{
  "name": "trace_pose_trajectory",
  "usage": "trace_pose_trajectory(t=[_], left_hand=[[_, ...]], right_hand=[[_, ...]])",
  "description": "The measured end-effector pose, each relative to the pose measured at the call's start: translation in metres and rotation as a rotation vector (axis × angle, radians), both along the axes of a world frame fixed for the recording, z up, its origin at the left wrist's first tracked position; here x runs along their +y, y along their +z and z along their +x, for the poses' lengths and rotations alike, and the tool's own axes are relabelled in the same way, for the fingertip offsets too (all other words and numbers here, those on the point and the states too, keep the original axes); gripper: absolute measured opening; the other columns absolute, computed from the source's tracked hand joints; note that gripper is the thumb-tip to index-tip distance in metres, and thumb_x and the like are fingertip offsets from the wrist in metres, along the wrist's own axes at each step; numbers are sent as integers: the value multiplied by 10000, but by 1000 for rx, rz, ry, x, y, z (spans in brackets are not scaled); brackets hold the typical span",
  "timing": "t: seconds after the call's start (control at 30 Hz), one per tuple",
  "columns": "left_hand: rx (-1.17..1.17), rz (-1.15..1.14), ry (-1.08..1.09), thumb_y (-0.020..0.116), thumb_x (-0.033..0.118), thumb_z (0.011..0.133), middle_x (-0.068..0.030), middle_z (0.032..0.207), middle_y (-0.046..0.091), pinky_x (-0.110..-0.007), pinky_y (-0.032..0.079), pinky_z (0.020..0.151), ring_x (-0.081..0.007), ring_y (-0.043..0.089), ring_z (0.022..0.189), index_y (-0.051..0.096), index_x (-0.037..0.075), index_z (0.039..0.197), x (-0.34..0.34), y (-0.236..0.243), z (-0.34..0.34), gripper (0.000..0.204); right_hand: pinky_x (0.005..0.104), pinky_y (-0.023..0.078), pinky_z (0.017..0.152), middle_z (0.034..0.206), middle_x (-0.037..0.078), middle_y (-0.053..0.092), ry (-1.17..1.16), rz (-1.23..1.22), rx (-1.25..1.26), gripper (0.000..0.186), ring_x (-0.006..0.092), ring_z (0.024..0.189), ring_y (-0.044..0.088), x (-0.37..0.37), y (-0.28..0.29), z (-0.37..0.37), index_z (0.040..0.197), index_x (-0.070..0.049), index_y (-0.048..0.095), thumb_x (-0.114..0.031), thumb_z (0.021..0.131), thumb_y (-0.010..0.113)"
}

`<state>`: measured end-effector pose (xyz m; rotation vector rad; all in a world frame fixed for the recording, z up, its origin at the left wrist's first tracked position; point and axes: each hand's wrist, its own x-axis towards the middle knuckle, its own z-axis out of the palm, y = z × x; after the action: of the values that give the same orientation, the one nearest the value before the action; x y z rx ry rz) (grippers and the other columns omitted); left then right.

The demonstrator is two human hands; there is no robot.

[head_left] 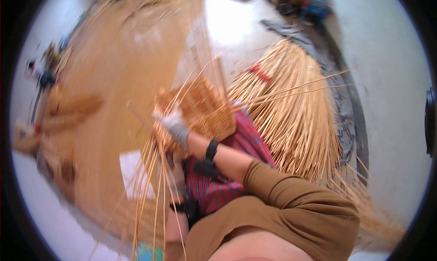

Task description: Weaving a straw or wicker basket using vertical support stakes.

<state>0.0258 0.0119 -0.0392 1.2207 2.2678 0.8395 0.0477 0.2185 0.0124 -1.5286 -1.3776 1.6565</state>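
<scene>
A square woven basket [209, 111] rests over my lap, on red plaid cloth [248, 138], with long loose strands trailing from it. My right hand [175, 126], in a pale glove with a black device strapped at the wrist, grips the basket's near left corner among the strands. Lower down, my left hand [176, 172], also gloved, is mostly behind the hanging strands [148, 170] and the basket; its fingers are hidden.
A large bundle of pale canes [296, 115] with a red tie lies right on grey sheeting [346, 124]. A white paper [134, 172] lies on the tan floor [104, 60]. Blurred items [48, 74] line the left edge; more clutter [300, 4] sits at upper right.
</scene>
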Motion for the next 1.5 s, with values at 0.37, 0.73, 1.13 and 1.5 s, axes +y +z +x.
trace_pose_trajectory(t=[0.37, 0.73, 1.13, 1.5], left_hand=[[360, 210, -67, 667, 248, 1008, -159, 1443, 572, -385, 487, 1038, -256, 581, 1287, 445, 13, 1485, 34, -16, -40, 577], [608, 71, -219, 676, 213, 995, -170, 1426, 589, -385, 492, 1038, -265, 594, 1280, 443, 3, 1483, 45, -22, -78, 580], [543, 48, -386, 697, 194, 955, -202, 1454, 552, -415, 522, 996, -324, 595, 1272, 437, 2, 1487, 33, -4, -50, 623], [562, 352, -341, 714, 192, 919, -298, 1492, 459, -510, 520, 1010, -455, 569, 1267, 395, 15, 1522, 35, 93, 30, 705]], right_hand=[[397, 356, 1178, 1546, 311, 392, -147, 465, 185, 963, 385, 1466, 375, -30, 37, 16, 1596, 12, 232, -428, 907, 741], [238, 506, 802, 972, -26, 675, -5, 361, 760, 341, 47, 841, 562, -47, 60, 48, 1390, -58, 607, -195, 1084, 544], [296, 533, 854, 961, 33, 631, -13, 495, 886, 162, 116, 871, 622, -41, 64, 109, 1142, -38, 588, -157, 1091, 492], [250, 537, 815, 1034, 1, 707, 21, 326, 693, 302, 78, 959, 667, -37, 20, 195, 1124, -89, 649, -308, 1119, 441]])
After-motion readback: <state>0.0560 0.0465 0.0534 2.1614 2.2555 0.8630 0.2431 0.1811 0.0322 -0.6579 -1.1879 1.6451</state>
